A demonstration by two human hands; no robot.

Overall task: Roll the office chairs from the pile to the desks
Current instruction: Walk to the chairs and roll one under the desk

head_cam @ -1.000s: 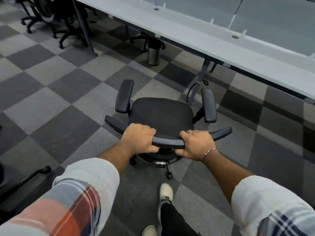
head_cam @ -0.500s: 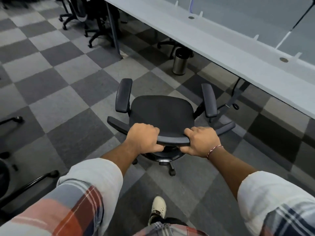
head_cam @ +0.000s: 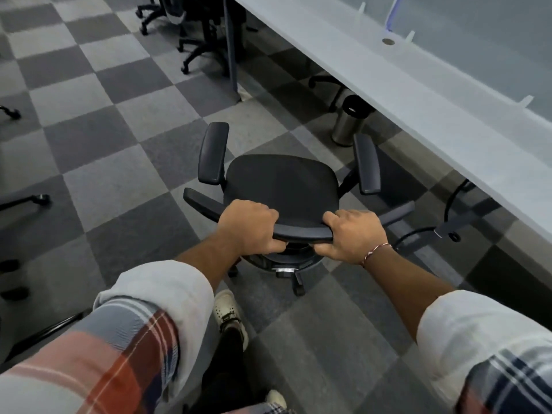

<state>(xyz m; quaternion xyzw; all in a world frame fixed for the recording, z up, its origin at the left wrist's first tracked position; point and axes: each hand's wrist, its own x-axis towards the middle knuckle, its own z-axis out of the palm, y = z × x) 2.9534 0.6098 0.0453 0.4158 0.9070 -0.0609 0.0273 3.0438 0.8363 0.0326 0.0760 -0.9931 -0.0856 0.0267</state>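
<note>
A black office chair [head_cam: 283, 186] stands on the checkered carpet right in front of me, its seat and both armrests facing away. My left hand [head_cam: 249, 230] and my right hand [head_cam: 354, 236] both grip the curved top edge of its backrest, side by side. The long pale grey desk [head_cam: 418, 94] runs diagonally along the right, its edge just right of the chair. The chair's wheeled base is mostly hidden under the seat.
A steel waste bin [head_cam: 349, 121] stands under the desk beyond the chair. More black chairs [head_cam: 200, 31] sit at the far end by a desk leg [head_cam: 231, 49]. Bases of other chairs [head_cam: 27, 201] lie at the left edge. My shoe [head_cam: 228, 312] is behind the chair.
The chair has rolled forward along the desk with both hands still on its backrest; the bin and far chairs look closer, and my feet have stepped on.
</note>
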